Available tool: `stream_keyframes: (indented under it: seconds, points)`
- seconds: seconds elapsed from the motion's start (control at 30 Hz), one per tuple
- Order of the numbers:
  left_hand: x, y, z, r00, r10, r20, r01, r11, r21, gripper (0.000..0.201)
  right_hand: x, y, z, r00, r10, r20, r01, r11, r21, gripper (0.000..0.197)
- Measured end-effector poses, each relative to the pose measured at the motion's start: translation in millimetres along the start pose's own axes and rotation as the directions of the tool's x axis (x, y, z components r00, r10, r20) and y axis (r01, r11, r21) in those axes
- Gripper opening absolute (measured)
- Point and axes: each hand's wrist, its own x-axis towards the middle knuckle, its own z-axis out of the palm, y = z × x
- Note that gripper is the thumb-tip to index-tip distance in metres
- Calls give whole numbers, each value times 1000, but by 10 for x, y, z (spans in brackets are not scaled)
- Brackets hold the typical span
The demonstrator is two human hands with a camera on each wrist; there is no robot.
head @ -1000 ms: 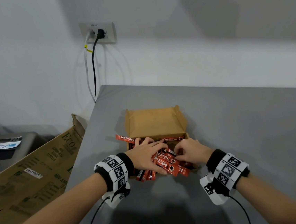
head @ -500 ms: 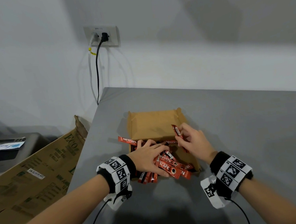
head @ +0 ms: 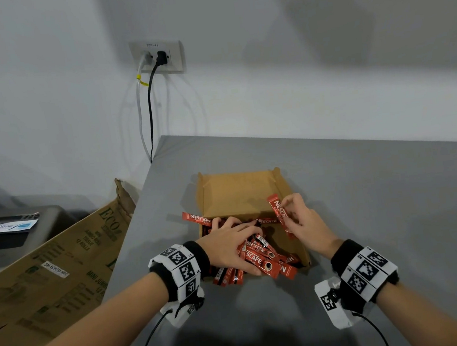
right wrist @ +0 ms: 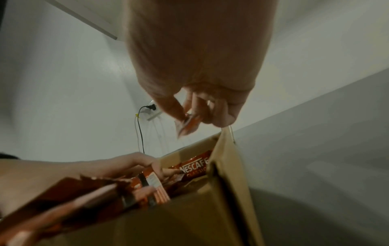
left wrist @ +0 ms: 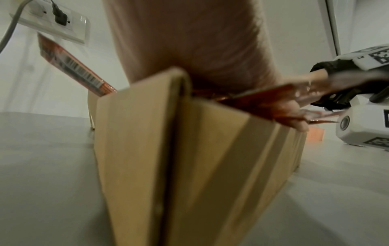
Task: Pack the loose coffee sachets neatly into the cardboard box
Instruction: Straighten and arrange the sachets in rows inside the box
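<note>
An open brown cardboard box (head: 237, 191) lies on the grey table, its near part heaped with red Nescafe coffee sachets (head: 260, 259). My left hand (head: 230, 245) lies flat on that heap, fingers spread and pressing it down. My right hand (head: 298, 216) pinches a single red sachet (head: 277, 210) and holds it above the box's right side; the same sachet (right wrist: 187, 124) shows between thumb and fingers in the right wrist view. One sachet (head: 197, 219) pokes out over the box's left wall. The left wrist view is mostly the box's outer wall (left wrist: 160, 158).
The grey table (head: 378, 200) extends to the right and behind the box. A large printed carton (head: 49, 268) leans at the table's left edge. A wall socket (head: 157, 57) with two cables hangs behind the table. A dark unit (head: 12, 230) stands at far left.
My right hand left the heap, picked out one sachet and lifted it up toward the box's right side. My left hand stayed pressed on the heap.
</note>
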Motion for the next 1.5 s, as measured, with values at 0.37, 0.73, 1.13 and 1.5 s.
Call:
stream_keyframes:
  seconds: [0.37, 0.73, 1.13, 1.5]
  points:
    - [2, -4, 5, 1000, -8, 2, 8, 1000, 30, 88, -8, -51, 15, 999, 27, -25, -23, 990, 140, 22]
    - [-1, 5, -13, 1000, -7, 11, 7, 1000, 18, 87, 204, -10, -57, 977, -133, 168, 193, 884, -426, 28]
    - [-10, -25, 29, 998, 4, -68, -2, 1000, 29, 86, 304, -51, 127, 945, -75, 318, 281, 683, -674, 15]
    - [-5, -13, 20, 998, 15, -55, -11, 998, 64, 84, 239, 25, 119, 959, -185, 214, 282, 674, -682, 8]
